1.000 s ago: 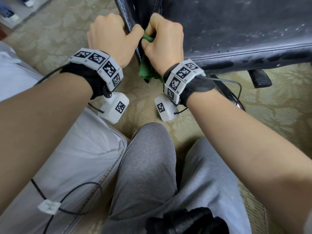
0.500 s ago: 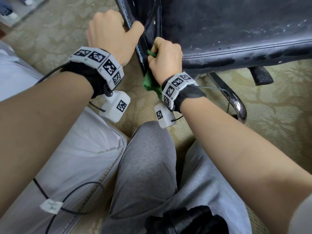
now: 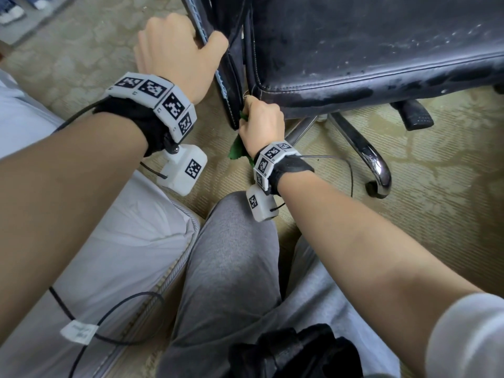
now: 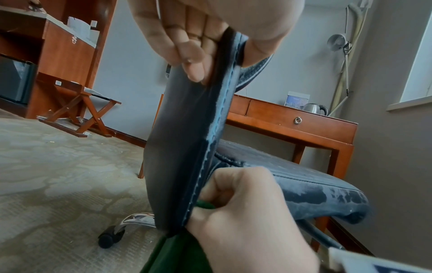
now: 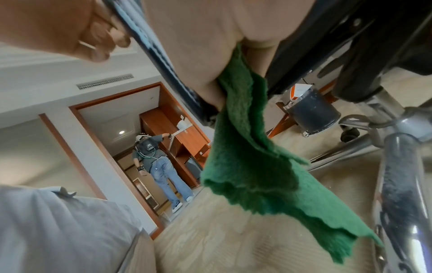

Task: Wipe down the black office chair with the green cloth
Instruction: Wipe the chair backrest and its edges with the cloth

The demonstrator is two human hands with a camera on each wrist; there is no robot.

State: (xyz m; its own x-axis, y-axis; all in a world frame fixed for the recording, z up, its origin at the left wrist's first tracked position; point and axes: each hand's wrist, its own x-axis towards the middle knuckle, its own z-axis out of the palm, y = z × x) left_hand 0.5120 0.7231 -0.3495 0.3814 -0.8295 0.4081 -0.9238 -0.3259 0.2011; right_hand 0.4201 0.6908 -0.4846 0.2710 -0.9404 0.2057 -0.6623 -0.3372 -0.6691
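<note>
The black office chair's seat point(image 3: 368, 45) fills the top right of the head view, its worn surface speckled grey. Its thin backrest panel point(image 3: 229, 85) with blue stitching stands edge-on toward me. My left hand point(image 3: 174, 53) grips the panel's edge high up, thumb on one face and fingers point(image 4: 194, 55) on the other. My right hand point(image 3: 261, 122) holds the green cloth point(image 3: 236, 152) bunched against the panel's lower end beside the seat corner point(image 4: 304, 188). Most of the cloth point(image 5: 252, 166) hangs loose below my fist point(image 4: 245, 212).
The chair's chrome legs point(image 3: 365, 156) and castors spread over the patterned carpet to the right. A white mattress point(image 3: 109, 255) lies at my left, my grey-trousered knees below. Behind the chair stand a wooden desk point(image 4: 292, 118) with a kettle point(image 4: 314, 109) and a dark bin point(image 5: 313, 112). Another person point(image 5: 158, 158) stands in the doorway.
My right hand slid the cloth down the backrest edge, from beside my left thumb to the panel's lower end. My left hand kept its grip.
</note>
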